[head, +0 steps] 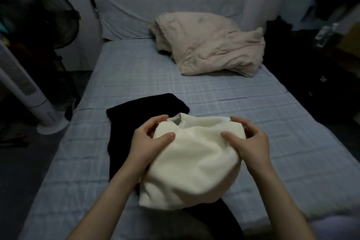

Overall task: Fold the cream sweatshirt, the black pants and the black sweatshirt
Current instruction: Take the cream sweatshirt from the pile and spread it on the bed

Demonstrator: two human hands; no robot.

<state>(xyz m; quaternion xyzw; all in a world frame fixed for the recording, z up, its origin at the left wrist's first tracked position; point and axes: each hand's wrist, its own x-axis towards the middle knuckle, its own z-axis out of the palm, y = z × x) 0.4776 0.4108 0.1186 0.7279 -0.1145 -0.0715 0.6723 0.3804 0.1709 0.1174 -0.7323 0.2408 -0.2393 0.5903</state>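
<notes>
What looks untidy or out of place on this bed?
The beige duvet lies crumpled in a heap at the far end of the bed. Nearer, the cream sweatshirt, gripped by the left hand and right hand, partly covers a black garment.

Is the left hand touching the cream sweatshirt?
Touching. The head view shows the left hand gripping the cream sweatshirt, thumb pressed on top and fingers curled round its far left edge.

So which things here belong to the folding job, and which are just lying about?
Job:
cream sweatshirt, gripped by the left hand and right hand
black garment beneath it; pants or sweatshirt, cannot tell

Lying about:
duvet
pillow
fan
tower fan
</notes>
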